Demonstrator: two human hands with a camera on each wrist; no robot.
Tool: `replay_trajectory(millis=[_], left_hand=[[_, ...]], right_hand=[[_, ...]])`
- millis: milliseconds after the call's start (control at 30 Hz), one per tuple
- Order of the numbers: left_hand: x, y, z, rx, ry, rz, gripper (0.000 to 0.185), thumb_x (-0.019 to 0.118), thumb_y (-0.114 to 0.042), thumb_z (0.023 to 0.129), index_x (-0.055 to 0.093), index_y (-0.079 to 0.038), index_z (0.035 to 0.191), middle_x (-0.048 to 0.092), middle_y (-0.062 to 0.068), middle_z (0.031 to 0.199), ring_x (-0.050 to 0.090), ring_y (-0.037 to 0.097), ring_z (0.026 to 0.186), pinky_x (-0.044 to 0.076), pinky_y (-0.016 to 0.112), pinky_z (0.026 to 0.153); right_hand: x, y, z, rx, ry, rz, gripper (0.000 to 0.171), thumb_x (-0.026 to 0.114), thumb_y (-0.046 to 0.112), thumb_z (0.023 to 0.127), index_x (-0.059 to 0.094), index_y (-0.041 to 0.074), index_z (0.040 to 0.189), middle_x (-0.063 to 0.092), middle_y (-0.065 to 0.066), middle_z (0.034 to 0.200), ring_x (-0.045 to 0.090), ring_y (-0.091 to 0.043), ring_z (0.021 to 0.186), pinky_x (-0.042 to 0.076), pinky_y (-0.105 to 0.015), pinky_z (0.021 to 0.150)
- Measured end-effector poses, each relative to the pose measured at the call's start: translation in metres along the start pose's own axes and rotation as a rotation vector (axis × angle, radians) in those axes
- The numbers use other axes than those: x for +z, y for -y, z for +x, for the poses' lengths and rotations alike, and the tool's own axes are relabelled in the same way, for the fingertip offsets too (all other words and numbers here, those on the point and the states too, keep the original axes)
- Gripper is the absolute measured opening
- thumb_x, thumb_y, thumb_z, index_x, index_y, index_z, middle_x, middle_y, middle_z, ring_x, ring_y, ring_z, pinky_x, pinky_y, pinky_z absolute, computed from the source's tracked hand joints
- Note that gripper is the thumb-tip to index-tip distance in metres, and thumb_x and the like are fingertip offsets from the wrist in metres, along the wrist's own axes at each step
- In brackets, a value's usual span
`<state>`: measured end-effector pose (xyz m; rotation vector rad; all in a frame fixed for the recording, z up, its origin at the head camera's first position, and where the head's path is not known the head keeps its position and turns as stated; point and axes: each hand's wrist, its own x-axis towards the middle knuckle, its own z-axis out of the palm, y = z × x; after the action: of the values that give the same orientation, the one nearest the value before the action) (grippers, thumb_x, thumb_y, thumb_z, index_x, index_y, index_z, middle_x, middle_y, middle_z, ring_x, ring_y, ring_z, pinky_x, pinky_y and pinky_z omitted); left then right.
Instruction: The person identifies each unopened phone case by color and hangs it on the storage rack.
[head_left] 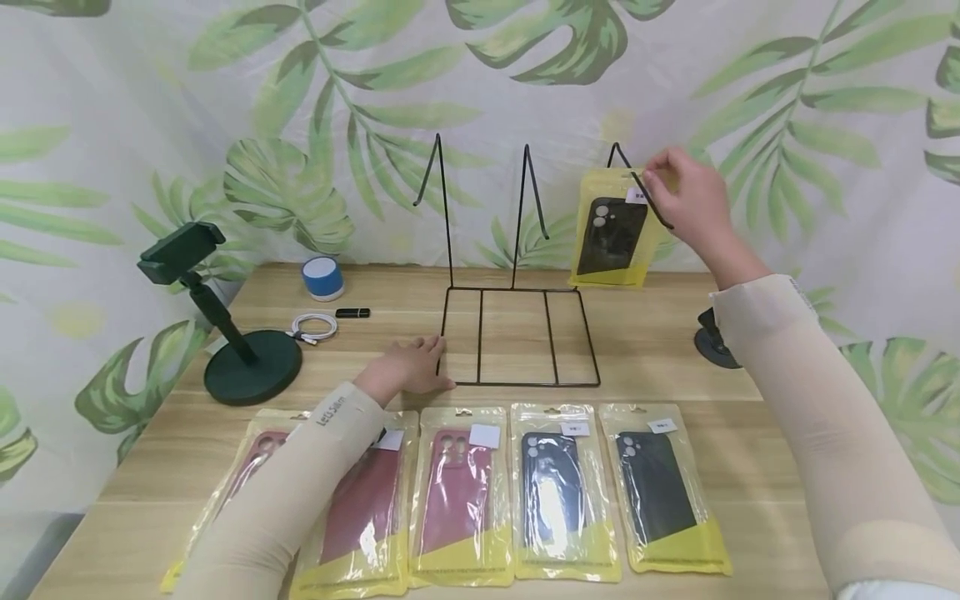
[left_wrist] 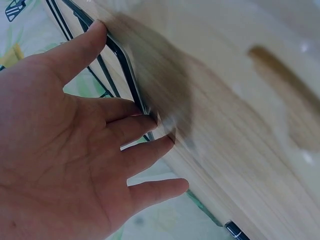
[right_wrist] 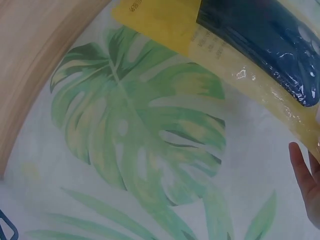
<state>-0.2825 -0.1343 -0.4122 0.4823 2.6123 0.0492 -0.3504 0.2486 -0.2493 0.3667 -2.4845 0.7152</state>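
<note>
The yellow-and-clear plastic pouch holding a dark phone case (head_left: 611, 237), hung at the black wire rack's (head_left: 517, 333) right hook, appears light, limp and slippery; right hand (head_left: 690, 200) fingers pinch its top edge, the soundest hold, while left hand (head_left: 408, 367) fingers lie spread flat, pressing the rack base to the counter (head_left: 660, 350).

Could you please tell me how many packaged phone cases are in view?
6: five phone cases lie along the table's front edge, partly under the left sleeve; one hangs at the rack's right hook, held by the right hand.

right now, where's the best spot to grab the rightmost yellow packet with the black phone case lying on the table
Probably its top edge by the hang hole: the rightmost yellow packet lies flat on the wooden table, its neighbour close on the left. Come from above at the far end, pinching the thin flap clear of the case.
</note>
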Motion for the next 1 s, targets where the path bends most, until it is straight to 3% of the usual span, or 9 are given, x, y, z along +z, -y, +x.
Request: replay_trajectory(millis=[167, 500, 800, 1000], left_hand=[[0.001, -0.001, -0.001, -0.008, 0.001, 0.003, 0.086, 0.049, -0.052, 0.100, 0.010, -0.002, 0.159, 0.012, 0.018, 0.166, 0.015, 0.041, 0.152, 0.012, 0.064, 0.121], [-0.001, -0.003, -0.004, -0.009, 0.005, -0.018, 0.085, 0.051, -0.049, 0.101, 0.010, -0.001, 0.158, 0.011, 0.018, 0.166, 0.014, 0.041, 0.152, 0.013, 0.063, 0.121], [-0.001, -0.003, -0.005, -0.011, 0.002, -0.009, 0.084, 0.050, -0.048, 0.101, 0.012, -0.001, 0.158, 0.012, 0.019, 0.166, 0.015, 0.041, 0.152, 0.016, 0.063, 0.120], [0.000, 0.000, -0.004, -0.010, 0.001, -0.021, 0.085, 0.051, -0.049, 0.101, 0.011, -0.001, 0.159, 0.011, 0.019, 0.166, 0.015, 0.041, 0.152, 0.015, 0.062, 0.121]], right_hand=[[0.006, -0.002, 0.011, 0.039, 0.004, -0.004, 0.028, 0.051, 0.024, 0.103, 0.059, 0.000, 0.115, 0.066, -0.023, 0.121, 0.059, -0.045, 0.112, 0.042, -0.057, 0.100], [0.020, -0.010, 0.029, 0.101, -0.003, -0.075, 0.032, 0.047, 0.029, 0.104, 0.058, 0.003, 0.120, 0.065, -0.021, 0.126, 0.060, -0.043, 0.110, 0.044, -0.055, 0.095], [0.028, -0.013, 0.040, 0.158, 0.029, -0.083, 0.036, 0.042, 0.034, 0.105, 0.056, 0.006, 0.123, 0.063, -0.017, 0.131, 0.059, -0.040, 0.115, 0.043, -0.053, 0.098], [0.028, -0.014, 0.043, 0.149, 0.040, -0.091, 0.038, 0.042, 0.034, 0.106, 0.055, 0.007, 0.130, 0.061, -0.017, 0.134, 0.057, -0.040, 0.120, 0.043, -0.054, 0.101]])
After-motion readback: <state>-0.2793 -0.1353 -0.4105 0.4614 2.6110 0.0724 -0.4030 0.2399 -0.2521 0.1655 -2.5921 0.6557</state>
